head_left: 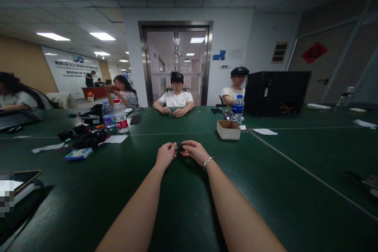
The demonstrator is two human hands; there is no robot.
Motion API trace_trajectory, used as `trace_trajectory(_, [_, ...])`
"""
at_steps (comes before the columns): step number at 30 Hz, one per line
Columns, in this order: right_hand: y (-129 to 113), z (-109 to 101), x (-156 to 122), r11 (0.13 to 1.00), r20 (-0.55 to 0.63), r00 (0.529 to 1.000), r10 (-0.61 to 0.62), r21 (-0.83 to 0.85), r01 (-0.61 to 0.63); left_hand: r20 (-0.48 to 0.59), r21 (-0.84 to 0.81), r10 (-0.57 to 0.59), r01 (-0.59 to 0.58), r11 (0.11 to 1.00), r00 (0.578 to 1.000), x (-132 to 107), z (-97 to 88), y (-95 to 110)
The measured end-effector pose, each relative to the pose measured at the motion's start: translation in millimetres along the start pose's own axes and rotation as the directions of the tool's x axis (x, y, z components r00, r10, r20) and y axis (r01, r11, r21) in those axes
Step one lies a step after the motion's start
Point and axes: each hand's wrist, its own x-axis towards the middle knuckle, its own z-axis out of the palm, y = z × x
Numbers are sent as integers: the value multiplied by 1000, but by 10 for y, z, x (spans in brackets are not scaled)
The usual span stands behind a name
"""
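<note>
Both forearms reach out over a dark green table point(189, 204), and the hands meet near its middle. My left hand point(165, 154) is closed, thumb and fingers pinching the left end of a small dark piece point(179, 147) with a light metallic bit. At its other end, my right hand point(195, 152) grips the same piece between thumb and fingers. The piece is too small and too covered by the fingers for me to tell its kind. A silver bracelet point(208, 163) circles my right wrist.
An open cardboard box point(228, 130) stands ahead to the right, beside a water bottle point(238, 109). Two bottles point(120, 116), a blue-white packet point(78, 154) and black gear point(88, 138) lie left. A black cabinet point(277, 92) stands far right. Several people sit around the table.
</note>
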Motion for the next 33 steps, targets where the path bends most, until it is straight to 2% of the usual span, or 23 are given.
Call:
trace_trajectory(6, [-31,9,-34,1000,21,1000,-3,18,3,-20,-27,-19,18,999,1000,-34,-16,59])
trace_trajectory(15, [-45,6,-45,1000,31,1000,7,13,-8,-23,-33,-31,31,999,999,-19,-28,36])
trace_trajectory(26, [17,-23,30,1000,-17,1000,7,27,-6,-16,-216,23,-26,976,1000,20,29,-4])
trace_trajectory(33, [5,-16,22,999,-29,999,21,30,-20,20,-285,74,-65,956,997,-19,-15,54])
